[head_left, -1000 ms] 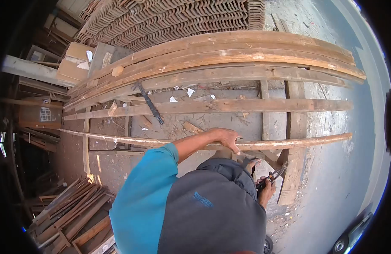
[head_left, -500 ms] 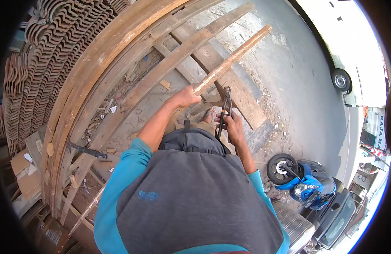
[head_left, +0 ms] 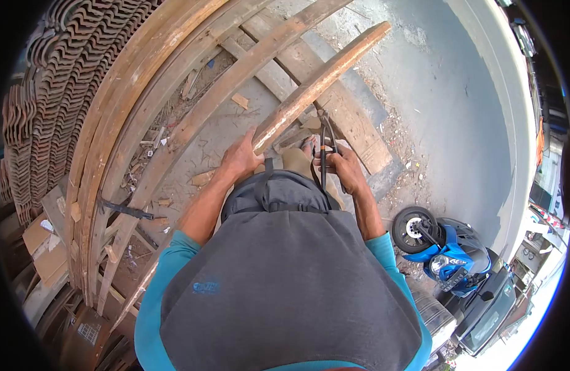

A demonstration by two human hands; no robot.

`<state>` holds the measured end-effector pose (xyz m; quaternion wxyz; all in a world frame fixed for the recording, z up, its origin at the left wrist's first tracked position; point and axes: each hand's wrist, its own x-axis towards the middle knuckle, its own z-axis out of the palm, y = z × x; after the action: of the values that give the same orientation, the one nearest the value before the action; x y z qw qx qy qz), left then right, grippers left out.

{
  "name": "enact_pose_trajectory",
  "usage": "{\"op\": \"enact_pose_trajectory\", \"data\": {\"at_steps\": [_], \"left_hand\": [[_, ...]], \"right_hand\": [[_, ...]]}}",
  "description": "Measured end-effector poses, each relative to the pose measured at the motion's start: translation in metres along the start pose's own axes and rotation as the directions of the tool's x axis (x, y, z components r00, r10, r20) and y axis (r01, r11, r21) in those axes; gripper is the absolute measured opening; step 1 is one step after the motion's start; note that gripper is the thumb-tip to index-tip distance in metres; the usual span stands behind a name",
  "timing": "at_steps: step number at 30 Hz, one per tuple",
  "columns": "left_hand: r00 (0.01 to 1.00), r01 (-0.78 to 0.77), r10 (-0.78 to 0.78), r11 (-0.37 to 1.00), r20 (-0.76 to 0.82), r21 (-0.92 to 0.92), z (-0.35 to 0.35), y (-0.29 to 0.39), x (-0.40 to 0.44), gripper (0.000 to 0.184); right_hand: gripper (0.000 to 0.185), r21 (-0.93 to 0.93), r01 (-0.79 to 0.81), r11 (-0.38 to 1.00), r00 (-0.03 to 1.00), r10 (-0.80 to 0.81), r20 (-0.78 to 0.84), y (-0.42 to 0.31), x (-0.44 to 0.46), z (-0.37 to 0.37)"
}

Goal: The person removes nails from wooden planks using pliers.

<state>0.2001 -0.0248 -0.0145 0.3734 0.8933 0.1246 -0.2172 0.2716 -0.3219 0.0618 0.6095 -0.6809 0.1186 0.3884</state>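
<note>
My left hand [head_left: 241,154] is closed around the near end of a long wooden beam [head_left: 322,83]. The beam slants up and away to the right, its edge pale and worn. In my right hand [head_left: 345,168] is a pair of dark pincers [head_left: 324,139], gripped by the handles with the jaws pointing away from me. An orange band shows on one handle. The pincers' jaws are close to the right side of the beam, and whether they touch it I cannot tell.
Long timbers [head_left: 121,117] lie on my left, with stacked roof tiles [head_left: 75,93] beyond. A dark hammer-like tool [head_left: 127,211] rests across the timbers. Planks [head_left: 353,127] and wood scraps cover the ground ahead. A blue motorcycle [head_left: 448,260] stands right, beside the road [head_left: 445,111].
My left hand has shifted left and closer to me, bringing the beam's near end along. The pincers are now more upright. A white van at the right has left the view.
</note>
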Motion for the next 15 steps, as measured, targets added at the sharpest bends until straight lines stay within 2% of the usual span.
{"op": "enact_pose_trajectory", "data": {"at_steps": [4,6,8,10,15], "left_hand": [[0.997,0.054,-0.05,0.996,-0.051,0.072,0.005,0.013,-0.008,0.096],[0.997,0.064,-0.06,0.995,-0.052,0.078,0.014,0.008,-0.007,0.097],[0.99,-0.002,0.019,0.993,-0.142,0.119,0.018,0.008,-0.011,0.098],[0.987,0.01,0.016,0.987,-0.16,0.159,0.018,0.015,-0.014,0.097],[0.979,0.027,0.018,0.976,-0.203,0.218,0.019,0.024,-0.017,0.097]], "right_hand": [[0.039,-0.016,-0.064,0.998,0.996,0.065,0.065,-0.004,0.004,-0.004],[0.042,-0.099,-0.069,0.993,0.989,0.081,0.123,-0.004,0.009,-0.013],[0.043,-0.164,-0.077,0.983,0.982,0.103,0.159,-0.008,0.014,-0.021],[0.057,-0.228,-0.066,0.971,0.964,0.12,0.235,-0.009,0.02,-0.028],[0.052,-0.173,-0.152,0.973,0.943,0.195,0.27,-0.032,0.024,-0.039]]}}
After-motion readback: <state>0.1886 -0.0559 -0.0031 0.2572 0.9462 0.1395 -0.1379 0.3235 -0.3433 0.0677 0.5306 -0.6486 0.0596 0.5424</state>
